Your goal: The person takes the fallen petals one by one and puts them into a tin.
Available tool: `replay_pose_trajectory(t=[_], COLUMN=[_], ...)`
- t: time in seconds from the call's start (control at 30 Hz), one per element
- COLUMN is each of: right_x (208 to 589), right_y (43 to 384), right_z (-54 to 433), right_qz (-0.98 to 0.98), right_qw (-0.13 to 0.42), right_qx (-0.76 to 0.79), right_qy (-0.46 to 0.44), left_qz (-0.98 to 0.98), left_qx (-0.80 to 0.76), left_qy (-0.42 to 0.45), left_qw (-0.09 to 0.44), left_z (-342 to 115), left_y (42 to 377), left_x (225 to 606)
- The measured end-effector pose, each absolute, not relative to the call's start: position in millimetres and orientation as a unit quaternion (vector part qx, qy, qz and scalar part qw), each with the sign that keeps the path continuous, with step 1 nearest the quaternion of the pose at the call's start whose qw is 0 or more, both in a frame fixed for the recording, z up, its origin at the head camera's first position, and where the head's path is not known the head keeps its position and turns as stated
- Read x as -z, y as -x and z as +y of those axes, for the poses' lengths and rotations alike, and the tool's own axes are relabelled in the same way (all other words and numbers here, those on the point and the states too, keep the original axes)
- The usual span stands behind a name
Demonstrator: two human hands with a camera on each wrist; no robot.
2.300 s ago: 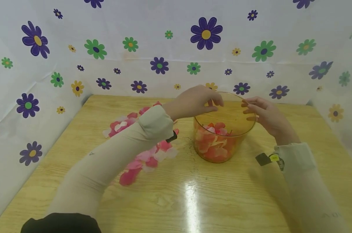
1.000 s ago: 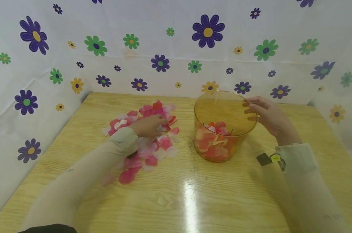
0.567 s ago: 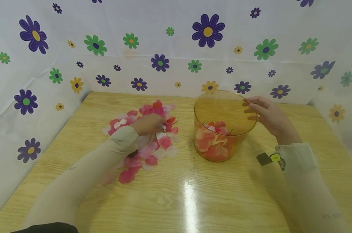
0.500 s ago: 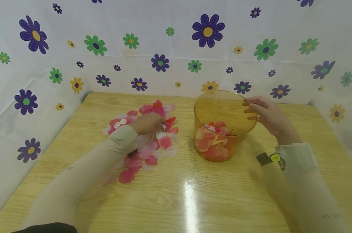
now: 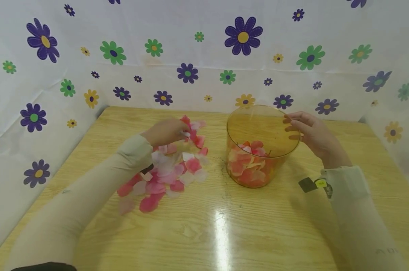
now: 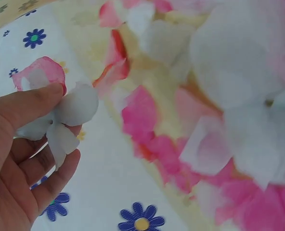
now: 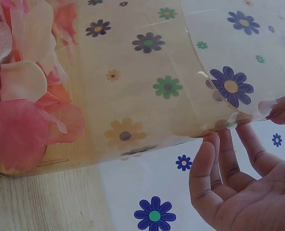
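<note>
My left hand (image 5: 167, 131) is over the far side of a loose pile of fabric flower petals (image 5: 163, 177) on the left. In the left wrist view, its thumb and fingers pinch some white petals (image 6: 77, 106) together with a pink-edged petal (image 6: 41, 72). A tall see-through amber container (image 5: 279, 169) stands upright right of the pile, its lower part holding pink, red and cream petals (image 5: 250, 163). My right hand (image 5: 314, 135) holds this container at its upper right side; the right wrist view has the bent fingers (image 7: 224, 159) against the outer wall, near the rim.
The work surface is a light wood-grain table (image 5: 190, 233) with a bright light reflection near the front. Behind and at both sides hangs a white sheet (image 5: 204, 22) printed with purple, green and yellow flowers. Black wrist cameras sit below both cuffs.
My left hand has come from over the container down to the pile, then shifted up and left with petals between its fingers. The right hand and the container have stayed in place.
</note>
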State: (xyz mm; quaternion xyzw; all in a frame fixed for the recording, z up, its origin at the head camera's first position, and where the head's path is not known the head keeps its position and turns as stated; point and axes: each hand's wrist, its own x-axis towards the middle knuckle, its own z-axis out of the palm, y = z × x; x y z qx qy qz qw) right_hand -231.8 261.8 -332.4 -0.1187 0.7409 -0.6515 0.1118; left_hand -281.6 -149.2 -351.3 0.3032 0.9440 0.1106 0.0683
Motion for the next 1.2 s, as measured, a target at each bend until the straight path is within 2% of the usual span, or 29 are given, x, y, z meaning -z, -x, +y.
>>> replay_pose_trajectory(t=[0.4,0.57,0.77,0.97,1.2], right_x=[334,333,332,331,331], right_y=[232,231,232,230,230], right_z=[261,262,262,262,262], right_qz=[0.742,0.742,0.749,0.746,0.749], right_qw=[0.11,0.112,0.114,0.11,0.107], right_qx=[0.649,0.649,0.641,0.645,0.643], right_qy=[0.124,0.123,0.119,0.125,0.118], left_qz=[0.95,0.937,0.92,0.89,0.876], left_qx=[-0.092,-0.078,-0.061,-0.069,-0.073], left_qy=[-0.293,-0.341,-0.388,-0.45,-0.477], left_qw=[0.049,0.017,-0.001,-0.012,0.009], left_z=[-142,-127,-87,-44,-6], left_y=[261,255,238,229,227], left_x=[287,260,223,213,217])
